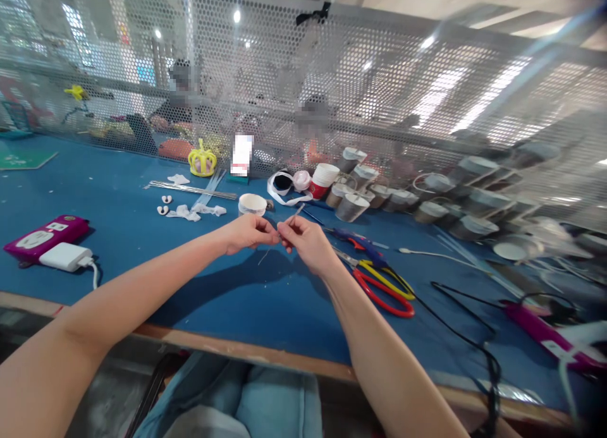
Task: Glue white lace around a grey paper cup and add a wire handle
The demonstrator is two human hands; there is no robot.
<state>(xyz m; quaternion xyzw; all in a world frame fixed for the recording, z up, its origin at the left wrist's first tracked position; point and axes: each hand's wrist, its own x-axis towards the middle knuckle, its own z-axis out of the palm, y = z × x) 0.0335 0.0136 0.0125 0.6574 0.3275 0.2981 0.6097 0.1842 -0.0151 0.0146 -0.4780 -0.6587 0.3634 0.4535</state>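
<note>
My left hand (249, 233) and my right hand (307, 238) meet above the middle of the blue table (246, 324), fingertips pinched together. A thin, stick-like piece (298, 210) pokes up from the fingers of my right hand. Below my left fingertips hangs a fine wire-like strand (264, 255). What the fingertips press between them is mostly hidden. Just behind my left hand stands a white roll or cup (252, 203). Scissors with red and yellow handles (386, 292) lie right of my right forearm, beside a blue tool, perhaps a glue gun (363, 245).
Metal strips (194, 189), white scraps (187, 212) and a yellow crown-shaped item (202, 162) lie at the back left. Several small cans (353, 207) and paper cups (324, 179) stand along the perforated screen (265, 65). A purple power strip (47, 236) is at left; a black cable (455, 337) crosses the right.
</note>
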